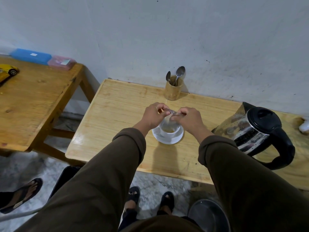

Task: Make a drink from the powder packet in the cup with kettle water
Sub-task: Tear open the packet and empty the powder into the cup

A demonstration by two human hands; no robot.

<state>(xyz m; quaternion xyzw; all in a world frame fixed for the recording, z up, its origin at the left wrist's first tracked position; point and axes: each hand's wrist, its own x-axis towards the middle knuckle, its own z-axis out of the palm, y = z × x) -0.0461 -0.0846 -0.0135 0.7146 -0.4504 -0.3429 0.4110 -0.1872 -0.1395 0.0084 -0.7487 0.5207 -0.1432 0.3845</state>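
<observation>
A white cup (168,130) stands on a white saucer (167,138) in the middle of the light wooden table (117,114). Some brownish powder lies in the cup's bottom. Right above the cup both hands pinch a small, pale powder packet (170,114): my left hand (153,114) holds its left end, my right hand (188,118) its right end. The packet looks blurred and hangs tilted over the cup's mouth. A steel kettle (250,131) with a black lid and handle stands to the right of the cup.
A wooden holder (173,90) with two spoons (179,73) stands by the wall behind the cup. A second wooden table (33,101) at the left carries a yellow toy car, a blue box and a pink box. Feet, a dark bin and a metal bowl are on the floor below.
</observation>
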